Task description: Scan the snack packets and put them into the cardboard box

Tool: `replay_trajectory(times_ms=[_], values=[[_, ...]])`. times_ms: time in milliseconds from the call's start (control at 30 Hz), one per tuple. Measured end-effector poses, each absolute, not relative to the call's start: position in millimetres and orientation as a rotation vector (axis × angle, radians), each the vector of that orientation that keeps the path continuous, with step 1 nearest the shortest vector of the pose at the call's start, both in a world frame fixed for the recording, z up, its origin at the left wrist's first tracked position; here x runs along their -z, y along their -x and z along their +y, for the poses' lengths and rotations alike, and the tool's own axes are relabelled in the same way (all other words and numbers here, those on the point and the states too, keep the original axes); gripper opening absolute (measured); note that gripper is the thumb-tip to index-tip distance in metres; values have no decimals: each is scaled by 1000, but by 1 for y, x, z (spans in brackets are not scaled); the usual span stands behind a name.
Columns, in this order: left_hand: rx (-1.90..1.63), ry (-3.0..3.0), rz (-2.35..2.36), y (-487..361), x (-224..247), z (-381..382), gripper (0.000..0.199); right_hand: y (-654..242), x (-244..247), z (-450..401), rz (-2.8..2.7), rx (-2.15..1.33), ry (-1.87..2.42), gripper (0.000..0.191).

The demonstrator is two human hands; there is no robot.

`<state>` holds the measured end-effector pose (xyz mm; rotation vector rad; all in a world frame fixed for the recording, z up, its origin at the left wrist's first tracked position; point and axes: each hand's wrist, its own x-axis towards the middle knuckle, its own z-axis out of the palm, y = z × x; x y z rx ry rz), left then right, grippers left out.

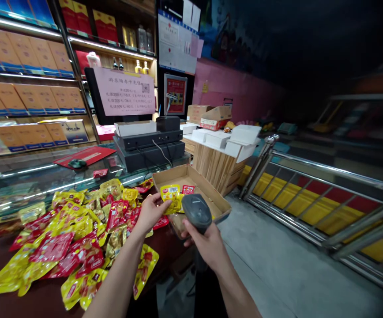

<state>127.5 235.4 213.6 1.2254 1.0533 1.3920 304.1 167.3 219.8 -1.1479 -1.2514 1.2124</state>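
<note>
My left hand [152, 213] pinches a yellow snack packet [170, 194] with its barcode facing up, over the near left side of an open cardboard box [216, 201]. Beside it, my right hand [206, 243] is wrapped round a dark grey handheld scanner [196, 211], whose head is close to the packet. In the box lies a red packet [188, 189], partly in view behind the scanner. A large heap of yellow, red and gold packets [79, 229] covers the dark table to the left of my hands.
Behind the heap is a glass counter [22, 176] with a red folder [84, 157] and a black cash drawer [148, 152]. White boxes [218, 138] stand on a wooden cabinet beyond the cardboard box. A metal railing [310, 168] runs along the right.
</note>
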Motion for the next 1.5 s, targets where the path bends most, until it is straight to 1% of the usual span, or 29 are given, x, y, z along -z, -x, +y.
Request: replay_trajectory(times_ms=[100,233,400,500,633,767,933,1033,1133,1267,1333,1400,1500], values=[[-1373,-1250,998,-145,-221,256,50,-334,-230,173,-1168,-1150,1215,42],[-1291,-1376,928,-182,-225,287,48,-374,-238,174,-1069,-1042,1262,43],[-1284,-1579,1143,-219,-208,312,51,-403,-237,164,-1005,-976,1281,44],[-1294,-1638,1195,-219,-201,309,43,-404,-235,158,-997,-999,1263,45],[-1309,-1633,1281,-193,-203,288,36,-391,-230,156,-1006,-1069,1219,47],[-1365,-1581,1434,-147,-205,262,38,-366,-219,160,-1085,-1168,1180,48],[-1333,-1587,1633,-81,-202,230,39,-324,-201,167,-1210,-1233,1140,43],[-1317,-1556,1753,-49,-200,210,41,-296,-198,167,-1275,-1271,1098,42],[-1162,-1566,1817,-30,-197,186,38,-271,-200,163,-1331,-1320,1097,44],[-777,-1697,1827,-24,-196,154,28,-250,-199,161,-1388,-1358,1112,43],[-595,-1790,1822,-30,-194,140,28,-245,-196,160,-1405,-1369,1115,40],[-446,-1876,1818,-40,-191,128,34,-242,-194,160,-1416,-1371,1128,39],[-257,-1942,1878,-61,-186,114,59,-241,-191,161,-1423,-1354,1147,38]])
